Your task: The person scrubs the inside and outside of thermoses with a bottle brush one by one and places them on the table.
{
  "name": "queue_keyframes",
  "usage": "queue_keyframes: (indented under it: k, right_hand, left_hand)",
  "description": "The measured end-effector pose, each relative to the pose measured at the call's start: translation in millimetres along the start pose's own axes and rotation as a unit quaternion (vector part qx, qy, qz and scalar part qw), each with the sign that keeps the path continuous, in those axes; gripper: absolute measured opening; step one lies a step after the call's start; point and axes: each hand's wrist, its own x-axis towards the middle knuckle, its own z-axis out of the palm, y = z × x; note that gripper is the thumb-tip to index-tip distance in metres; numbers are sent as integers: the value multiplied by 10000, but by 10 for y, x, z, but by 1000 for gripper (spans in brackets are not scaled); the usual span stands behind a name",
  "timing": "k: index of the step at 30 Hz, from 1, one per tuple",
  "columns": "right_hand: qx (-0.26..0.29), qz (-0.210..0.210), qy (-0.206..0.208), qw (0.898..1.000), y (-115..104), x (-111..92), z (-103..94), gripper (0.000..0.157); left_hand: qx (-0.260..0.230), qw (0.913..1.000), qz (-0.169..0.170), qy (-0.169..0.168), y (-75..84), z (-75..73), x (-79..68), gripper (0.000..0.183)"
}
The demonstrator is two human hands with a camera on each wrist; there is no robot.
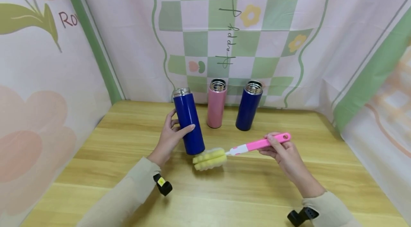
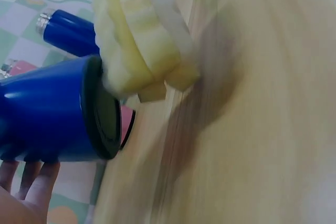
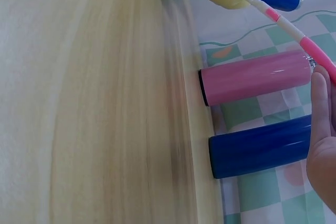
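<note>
While held bottle (image 1: 188,116) leans mouth-up, brush (image 1: 239,149) runs crosswise, sponge end (image 1: 210,159) left.

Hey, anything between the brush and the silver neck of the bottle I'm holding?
Only the blue bottle itself and the left hand gripping it: the brush's yellow head is near the base, with the neck at the opposite end. The pink bottle stands farther back.
</note>
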Motion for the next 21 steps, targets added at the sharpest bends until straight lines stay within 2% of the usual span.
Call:
queue_keyframes:
  k: [5,14,21]
  right_hand:
    - [-202,87,210,9995,-18,-4,-8,24]
    - [-273,54,361,9990,-66,-30,-80,24]
    - [-168,-16,396,9991,-73,-48,-114,24]
  left_hand:
    - [443,9984,325,166,22,3,102,95]
    - [636,9952,686,289,25,-52,277,92]
    - [867,9903,928,556,-23,-99,452,91]
